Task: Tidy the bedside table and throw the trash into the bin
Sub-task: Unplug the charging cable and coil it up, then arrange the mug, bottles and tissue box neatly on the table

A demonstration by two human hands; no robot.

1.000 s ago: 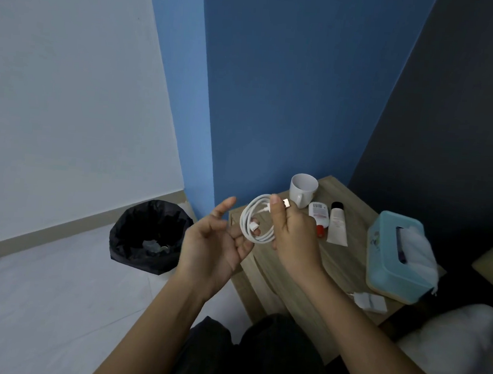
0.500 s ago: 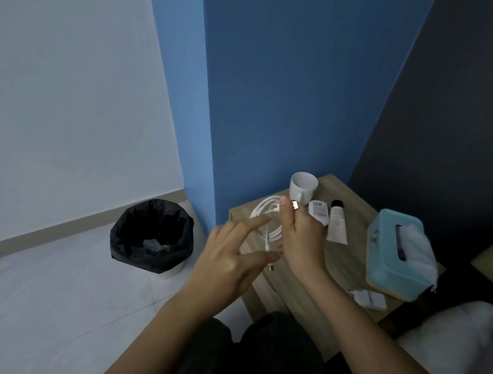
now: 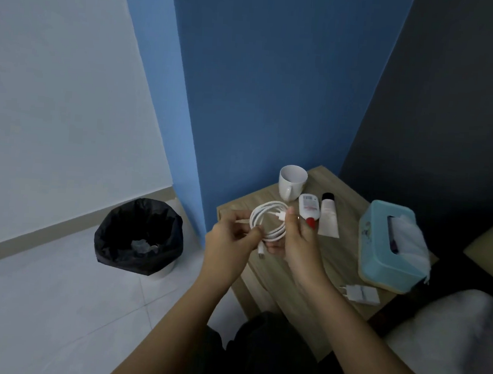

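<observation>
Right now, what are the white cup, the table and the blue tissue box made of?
The cup looks like ceramic: smooth, plain white, thick rim, though it could be plastic. The table looks like wood or wood-look board: pale brown with grain streaks, matte. The tissue box seems plastic: even teal, rounded corners, soft sheen.

we see a blue wall (image 3: 277, 86) at twelve o'clock, a white wall (image 3: 56, 83) at ten, a dark grey wall (image 3: 451, 114) at two, pale floor tiles (image 3: 53, 304) at eight and white bedding (image 3: 463, 336) at four o'clock.
</observation>
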